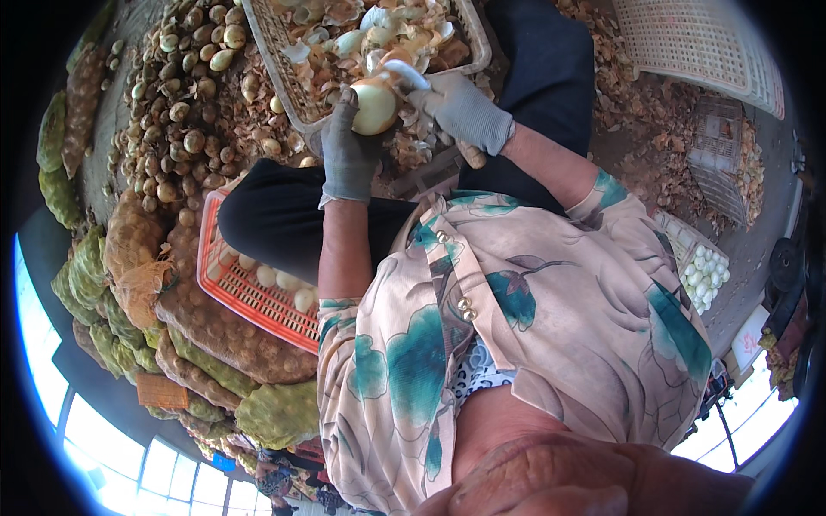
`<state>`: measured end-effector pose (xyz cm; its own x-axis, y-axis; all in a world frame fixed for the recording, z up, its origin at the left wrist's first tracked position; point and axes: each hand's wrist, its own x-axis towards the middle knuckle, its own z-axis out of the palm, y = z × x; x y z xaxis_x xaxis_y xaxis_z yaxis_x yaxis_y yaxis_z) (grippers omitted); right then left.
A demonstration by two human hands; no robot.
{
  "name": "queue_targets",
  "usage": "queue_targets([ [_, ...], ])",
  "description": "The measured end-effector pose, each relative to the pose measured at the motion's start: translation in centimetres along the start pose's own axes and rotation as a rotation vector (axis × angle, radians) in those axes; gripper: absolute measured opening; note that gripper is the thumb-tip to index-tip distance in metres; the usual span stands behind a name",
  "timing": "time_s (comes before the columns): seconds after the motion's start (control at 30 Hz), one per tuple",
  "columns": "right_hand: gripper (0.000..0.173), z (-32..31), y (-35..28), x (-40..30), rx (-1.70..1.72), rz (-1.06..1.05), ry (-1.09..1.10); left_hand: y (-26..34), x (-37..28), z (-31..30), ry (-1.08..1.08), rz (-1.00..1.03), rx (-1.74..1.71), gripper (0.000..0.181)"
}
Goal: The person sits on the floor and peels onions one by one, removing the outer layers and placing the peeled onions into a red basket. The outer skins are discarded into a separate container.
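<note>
My left hand (352, 151), in a grey glove, grips a large pale onion (374, 107) from its left side. The gloved right hand (466, 111) is at the onion's right, fingers bent around something I cannot make out fully; a pale, curved, blurred piece (406, 74) stands out from its fingertips over the onion's top. Whether that piece is a blade or a strip of skin I cannot tell. Both hands are over the near edge of a plastic crate (268, 58) full of onion skins (361, 39).
Unpeeled onions (193, 140) lie heaped at the left, with mesh sacks (239, 329) below them. By my leg stands a red crate (213, 277) with peeled onions (287, 281). White crates (694, 48) and scattered skins (645, 138) are at the right.
</note>
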<state>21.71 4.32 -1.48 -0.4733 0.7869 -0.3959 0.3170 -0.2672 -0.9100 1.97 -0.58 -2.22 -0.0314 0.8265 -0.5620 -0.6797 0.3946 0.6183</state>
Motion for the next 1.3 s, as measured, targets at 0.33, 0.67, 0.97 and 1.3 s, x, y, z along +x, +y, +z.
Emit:
queue_targets([
  [0.33,0.025,0.1,-0.1,1.7,-0.494,-0.735,0.35,-0.1,-0.5,-0.1,-0.09,0.163,0.209,0.06],
  [0.67,0.018,-2.2,0.4,5.3,-0.815,-0.583,0.532,0.9,-1.1,0.7,-0.192,0.256,0.317,0.078],
  [0.97,0.049,-1.7,0.5,1.2,-0.838,-0.736,0.31,1.3,-1.3,0.9,-0.107,0.301,0.387,0.071],
  [1.3,0.058,-2.4,3.3,3.1,-1.02,-0.496,0.14,1.8,-1.6,0.6,-0.176,0.207,0.334,0.068],
])
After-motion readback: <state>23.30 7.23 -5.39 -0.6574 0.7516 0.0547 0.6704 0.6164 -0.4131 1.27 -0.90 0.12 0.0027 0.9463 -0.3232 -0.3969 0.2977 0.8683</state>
